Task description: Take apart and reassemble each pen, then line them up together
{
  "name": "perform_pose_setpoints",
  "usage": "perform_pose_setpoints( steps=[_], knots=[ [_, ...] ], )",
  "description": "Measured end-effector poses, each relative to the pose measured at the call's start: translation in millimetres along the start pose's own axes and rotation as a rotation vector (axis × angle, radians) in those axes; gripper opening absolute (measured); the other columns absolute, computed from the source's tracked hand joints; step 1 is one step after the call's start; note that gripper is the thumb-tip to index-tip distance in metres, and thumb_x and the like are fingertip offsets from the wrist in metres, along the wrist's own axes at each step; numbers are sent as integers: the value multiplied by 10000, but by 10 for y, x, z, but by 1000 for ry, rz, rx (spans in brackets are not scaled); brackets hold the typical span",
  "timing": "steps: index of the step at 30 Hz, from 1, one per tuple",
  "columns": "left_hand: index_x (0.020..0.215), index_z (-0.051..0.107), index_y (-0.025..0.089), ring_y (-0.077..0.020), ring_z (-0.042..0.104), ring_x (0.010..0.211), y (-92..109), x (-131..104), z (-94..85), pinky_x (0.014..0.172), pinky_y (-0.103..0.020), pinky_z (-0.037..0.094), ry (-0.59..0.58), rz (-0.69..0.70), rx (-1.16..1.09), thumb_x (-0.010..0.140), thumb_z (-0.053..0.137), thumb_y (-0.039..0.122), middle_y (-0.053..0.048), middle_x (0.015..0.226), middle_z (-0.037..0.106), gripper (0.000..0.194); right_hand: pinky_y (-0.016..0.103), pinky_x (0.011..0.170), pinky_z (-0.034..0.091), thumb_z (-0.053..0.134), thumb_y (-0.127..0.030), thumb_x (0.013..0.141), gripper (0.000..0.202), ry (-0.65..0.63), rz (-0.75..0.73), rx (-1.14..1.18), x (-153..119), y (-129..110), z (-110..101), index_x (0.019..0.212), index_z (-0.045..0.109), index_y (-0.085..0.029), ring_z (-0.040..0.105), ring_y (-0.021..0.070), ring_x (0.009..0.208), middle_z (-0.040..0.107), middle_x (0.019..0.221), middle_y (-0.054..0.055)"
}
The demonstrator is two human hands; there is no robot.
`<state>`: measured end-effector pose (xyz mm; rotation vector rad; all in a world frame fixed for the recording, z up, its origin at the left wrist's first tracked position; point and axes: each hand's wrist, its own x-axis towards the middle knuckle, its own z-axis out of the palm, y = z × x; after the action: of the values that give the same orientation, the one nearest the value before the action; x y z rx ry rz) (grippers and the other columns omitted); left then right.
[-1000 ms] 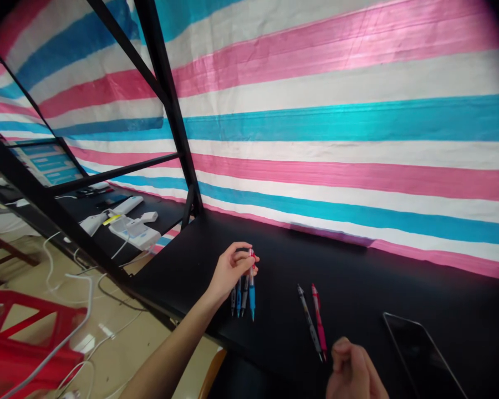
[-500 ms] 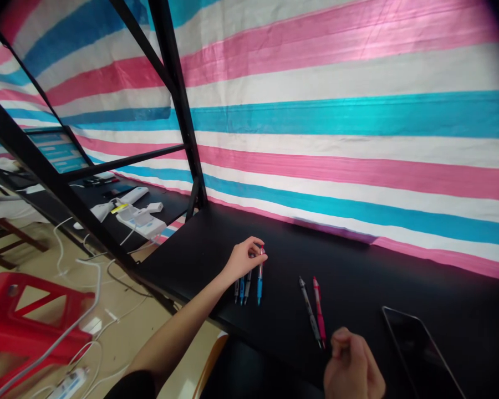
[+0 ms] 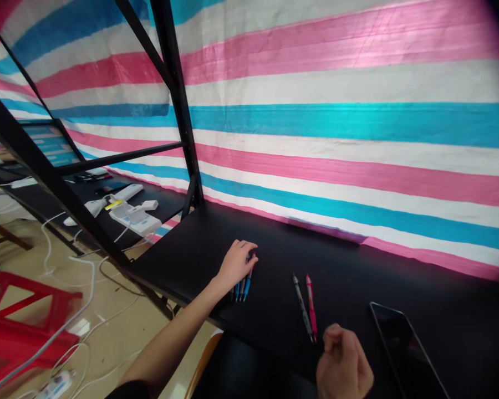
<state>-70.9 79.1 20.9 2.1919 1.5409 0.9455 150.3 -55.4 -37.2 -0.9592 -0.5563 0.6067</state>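
My left hand (image 3: 238,262) reaches over the black table, its thumb and fingers round the top of a blue pen (image 3: 248,288). That pen lies close beside several other pens (image 3: 238,290), their upper ends hidden under the hand. To the right, a grey pen (image 3: 303,306) and a pink pen (image 3: 311,306) lie side by side, slightly apart. My right hand (image 3: 343,363) is curled near their lower ends, fingers folded, with nothing visible in it.
A dark phone (image 3: 408,352) lies right of my right hand. Black frame bars (image 3: 178,100) rise at the table's left end. Beyond them are white power strips (image 3: 138,221) on another table and a red stool (image 3: 25,321). Striped sheeting (image 3: 336,122) hangs behind.
The blue pen under my left hand has moved left, up against the other pens. The whole view has shifted a little. My right hand stays curled.
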Motion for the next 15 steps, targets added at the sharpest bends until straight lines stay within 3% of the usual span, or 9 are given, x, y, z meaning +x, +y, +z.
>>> perform_pose_setpoints(
  steps=[3, 8, 11, 15],
  knots=[
    [1161, 678, 213, -277, 565, 1063, 256, -132, 57, 961, -461, 441, -49, 125, -14, 869, 592, 84, -95, 1138, 706, 331, 290, 489, 295, 687, -316, 892, 294, -2, 5, -15, 9, -21, -37, 625, 664, -193, 424, 122, 537, 565, 616, -18],
    [1286, 616, 258, -252, 575, 1114, 612, -349, 327, 932, -412, 470, -257, 404, -26, 872, 549, 12, -70, 1241, 701, 486, 264, 462, 305, 667, -413, 903, 352, -5, -8, -92, 82, -108, -114, 634, 654, -187, 382, 108, 485, 505, 560, -40],
    [1269, 610, 240, -262, 578, 1126, 676, -363, 509, 889, -407, 472, -329, 490, 104, 866, 499, -42, -70, 1218, 706, 504, 252, 450, 304, 643, -453, 914, 401, -1, -29, -159, 141, -173, -171, 618, 627, -182, 376, 108, 479, 454, 538, -48],
    [1067, 673, 217, -270, 590, 1106, 661, -261, 669, 871, -401, 457, -316, 563, 193, 872, 487, -43, -72, 1142, 703, 375, 236, 465, 320, 602, -478, 936, 444, -29, -38, -257, 195, -251, -223, 613, 618, -174, 389, 110, 488, 424, 528, -53]
  ],
)
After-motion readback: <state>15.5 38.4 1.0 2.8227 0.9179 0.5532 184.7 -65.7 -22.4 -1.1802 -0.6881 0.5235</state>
